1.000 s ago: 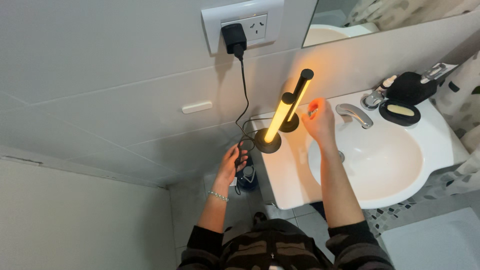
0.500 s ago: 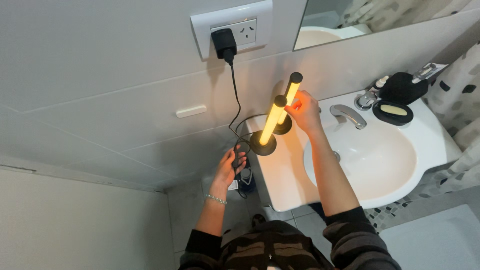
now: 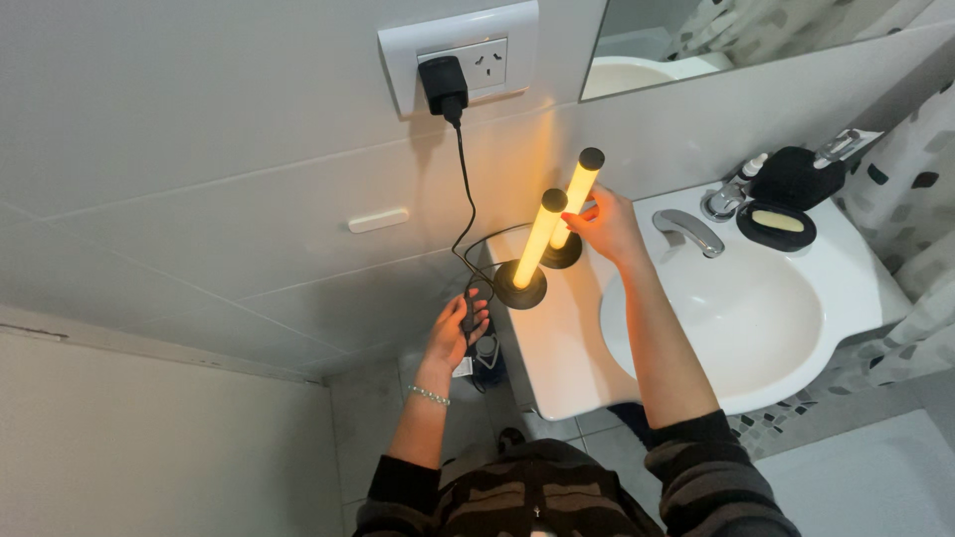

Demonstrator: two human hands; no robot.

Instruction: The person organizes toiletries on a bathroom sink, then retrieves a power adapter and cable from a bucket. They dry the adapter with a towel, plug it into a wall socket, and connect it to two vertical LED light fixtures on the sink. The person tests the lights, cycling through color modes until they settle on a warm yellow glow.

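While the striped dark sleeves fill the bottom edge, left hand sits lowest, off the sink's left side, fingers curled shut on a small black inline controller on the black cable; beaded bracelet on that wrist. Right hand reaches further up over the white sink, fingers closed on the lower part of the rear light bar; exact grip on the far side hidden. Front light bar stands just beside it on its round black base, upright, glowing amber, not touched. Both bars on the sink's flat left ledge, near the wall, bases close together. Hands well apart. Basin right of the arm, chrome faucet at its back rim, black soap dish with a pale bar beyond it, black pouch behind. Cable runs up the tiled wall to a black plug in the white wall socket. Mirror top right, spotted curtain at right edge.
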